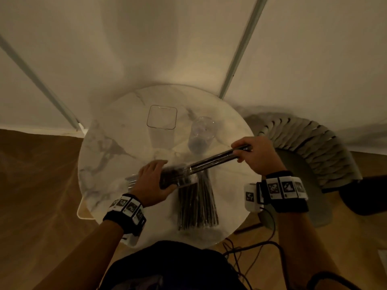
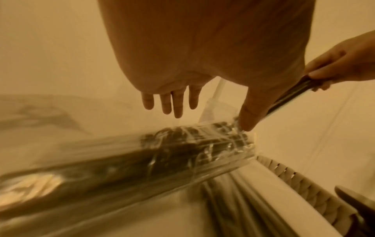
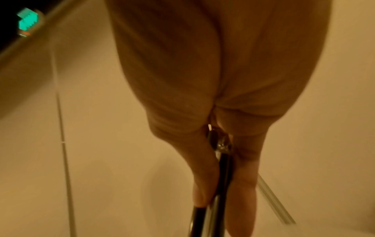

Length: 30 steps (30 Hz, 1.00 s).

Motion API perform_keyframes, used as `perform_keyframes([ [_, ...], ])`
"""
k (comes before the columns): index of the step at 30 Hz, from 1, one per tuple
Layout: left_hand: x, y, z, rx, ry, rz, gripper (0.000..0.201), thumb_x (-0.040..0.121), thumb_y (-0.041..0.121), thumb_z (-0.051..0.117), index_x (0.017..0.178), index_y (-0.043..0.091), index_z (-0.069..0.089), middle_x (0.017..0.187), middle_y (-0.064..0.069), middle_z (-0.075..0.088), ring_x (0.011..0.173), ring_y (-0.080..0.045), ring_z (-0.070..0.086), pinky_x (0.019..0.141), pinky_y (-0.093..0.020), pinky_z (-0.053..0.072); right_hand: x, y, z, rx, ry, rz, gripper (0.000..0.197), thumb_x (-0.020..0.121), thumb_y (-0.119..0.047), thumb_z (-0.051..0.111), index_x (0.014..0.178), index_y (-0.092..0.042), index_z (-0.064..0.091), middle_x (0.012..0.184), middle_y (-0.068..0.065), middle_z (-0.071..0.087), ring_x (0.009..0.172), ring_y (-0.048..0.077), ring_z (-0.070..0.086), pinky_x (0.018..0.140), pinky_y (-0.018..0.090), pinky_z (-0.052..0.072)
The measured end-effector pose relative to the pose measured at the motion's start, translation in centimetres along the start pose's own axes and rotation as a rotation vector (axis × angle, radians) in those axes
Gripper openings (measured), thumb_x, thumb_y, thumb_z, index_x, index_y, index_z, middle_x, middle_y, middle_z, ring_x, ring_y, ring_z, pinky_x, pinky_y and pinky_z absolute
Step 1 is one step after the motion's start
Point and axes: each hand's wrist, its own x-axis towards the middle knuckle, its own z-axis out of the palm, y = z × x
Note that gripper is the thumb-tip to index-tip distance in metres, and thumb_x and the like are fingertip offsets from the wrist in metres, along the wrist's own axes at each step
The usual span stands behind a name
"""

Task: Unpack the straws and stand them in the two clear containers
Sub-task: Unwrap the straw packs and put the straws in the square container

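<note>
On the round marble table (image 1: 100, 155) stand a square clear container (image 1: 161, 117) and a round clear container (image 1: 201, 132), both without straws. My right hand (image 1: 245, 150) (image 3: 221, 184) grips the end of a bundle of dark straws (image 1: 211, 161) (image 3: 205, 221) that sticks out of a clear plastic packet (image 1: 173, 178) (image 2: 162, 160). My left hand (image 1: 159, 174) (image 2: 211, 119) lies over the packet with straight fingers (image 2: 176, 105); its thumb (image 2: 247, 112) touches the wrap at the open end. A second wrapped packet of straws (image 1: 196, 206) (image 2: 233, 200) lies under the first one, near the front edge.
A chair with a woven back (image 1: 314, 147) stands close to the table's right side. Cables (image 1: 251, 252) run over the wooden floor by the table's front right. White walls close in behind the table.
</note>
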Motion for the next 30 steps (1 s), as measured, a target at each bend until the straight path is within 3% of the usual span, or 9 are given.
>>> perform_keyframes([
  [2,1.0,2.7,-0.1,-0.065,0.014,0.067,0.084,0.077,0.069,0.059,0.146,0.03,0.03,0.146,0.004,0.041,0.134,-0.02,0.038,0.114,-0.045,0.03,0.7,-0.9,-1.3,-0.01,-0.009,-0.037,0.015,0.084,-0.007,0.075,0.097,-0.015,0.075,0.081,-0.003,0.073,0.061,0.009,0.071,0.064,0.018,0.056],
  [6,1.7,4.4,1.1,0.042,-0.107,0.032,0.088,0.079,0.062,0.063,0.151,0.031,0.023,0.152,0.005,0.035,0.137,-0.02,0.035,0.114,-0.045,0.027,1.2,-2.1,-1.5,-0.046,-0.035,-0.11,0.014,0.082,-0.005,0.076,0.093,-0.013,0.076,0.08,0.001,0.073,0.056,0.003,0.068,0.058,0.01,0.051],
  [11,-0.3,1.4,3.1,0.193,-0.112,-0.022,0.068,0.086,0.044,0.062,0.146,0.029,0.035,0.15,0.005,0.036,0.135,-0.024,0.034,0.11,-0.045,0.03,1.0,-1.2,-0.7,-0.03,-0.055,-0.083,0.014,0.081,-0.003,0.077,0.091,-0.012,0.076,0.083,0.007,0.073,0.058,0.006,0.068,0.058,0.018,0.055],
  [13,-1.5,-0.1,3.4,0.218,-0.106,-0.04,0.065,0.086,0.041,0.065,0.144,0.029,0.04,0.148,0.005,0.04,0.134,-0.025,0.037,0.109,-0.045,0.031,0.7,-1.0,-1.0,-0.019,-0.05,-0.075,0.015,0.081,-0.002,0.077,0.092,-0.011,0.076,0.081,0.006,0.073,0.06,0.01,0.069,0.061,0.023,0.057],
  [17,-2.9,-2.7,2.8,0.226,-0.079,-0.083,0.064,0.085,0.036,0.068,0.143,0.029,0.043,0.147,0.004,0.042,0.133,-0.026,0.038,0.109,-0.046,0.03,0.3,-1.0,-1.7,0.006,-0.032,-0.07,0.014,0.083,-0.003,0.076,0.095,-0.011,0.076,0.082,0.003,0.074,0.062,0.012,0.072,0.064,0.023,0.059],
  [21,-3.0,-4.4,1.6,0.216,-0.116,-0.101,0.068,0.085,0.042,0.063,0.146,0.031,0.036,0.152,0.005,0.036,0.138,-0.024,0.032,0.116,-0.045,0.024,0.1,-2.0,-1.4,0.042,-0.009,-0.066,0.015,0.084,-0.005,0.075,0.097,-0.011,0.075,0.081,0.003,0.074,0.062,0.012,0.072,0.065,0.021,0.058],
  [24,-2.5,-4.1,0.5,0.163,-0.099,-0.047,0.083,0.079,0.06,0.06,0.149,0.027,0.029,0.152,0.002,0.034,0.139,-0.024,0.031,0.119,-0.045,0.02,0.2,-3.3,-0.4,0.042,-0.01,-0.06,0.015,0.084,-0.005,0.075,0.097,-0.012,0.075,0.081,0.003,0.074,0.062,0.013,0.072,0.066,0.023,0.058],
  [27,-1.4,-2.0,-1.3,-0.09,-0.027,0.038,0.1,0.075,0.073,0.062,0.152,0.025,0.02,0.153,0.002,0.03,0.138,-0.018,0.03,0.117,-0.039,0.027,0.2,-5.0,1.1,0.028,-0.03,-0.046,0.014,0.085,-0.007,0.075,0.097,-0.014,0.075,0.083,0.003,0.074,0.062,0.012,0.072,0.064,0.021,0.057],
  [30,-0.1,0.6,-2.7,-0.252,0.003,0.12,0.101,0.072,0.075,0.065,0.15,0.025,0.024,0.148,0.006,0.036,0.132,-0.008,0.037,0.11,-0.028,0.034,0.2,-7.4,2.7,0.053,-0.047,-0.04,0.014,0.085,-0.006,0.074,0.098,-0.012,0.075,0.083,0.004,0.074,0.061,0.01,0.071,0.057,0.013,0.051],
])
